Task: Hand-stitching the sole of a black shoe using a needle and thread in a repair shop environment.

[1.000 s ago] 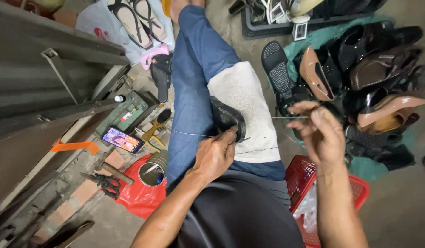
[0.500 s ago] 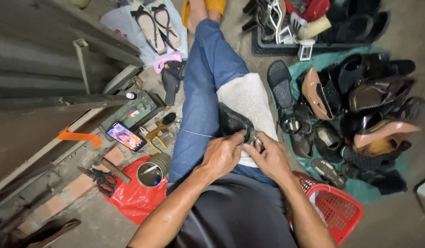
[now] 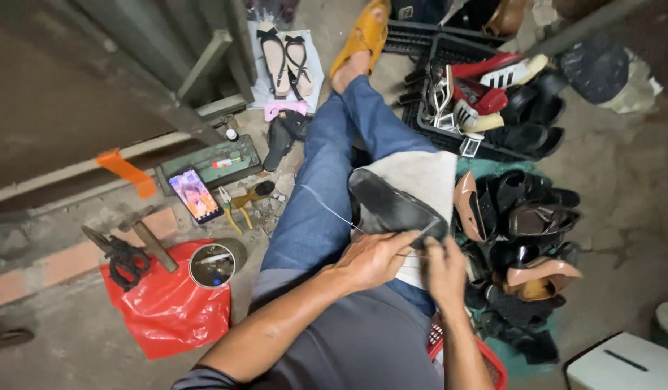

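Left hand [image 3: 374,261] pinching the near edge of a black shoe [image 3: 395,208], fingers closed on it. Right hand [image 3: 444,269] gripping a thin tool [image 3: 426,232] against the same edge, fingers curled shut. Shoe lying sole-up on a pale cloth [image 3: 428,177] across the lap, thread [image 3: 330,209] trailing leftward over the jeans. Now pressing closer together than half a second ago; view tilting further up the floor. Needle tip lost behind the fingers; red basket [image 3: 486,357] mostly cut off below.
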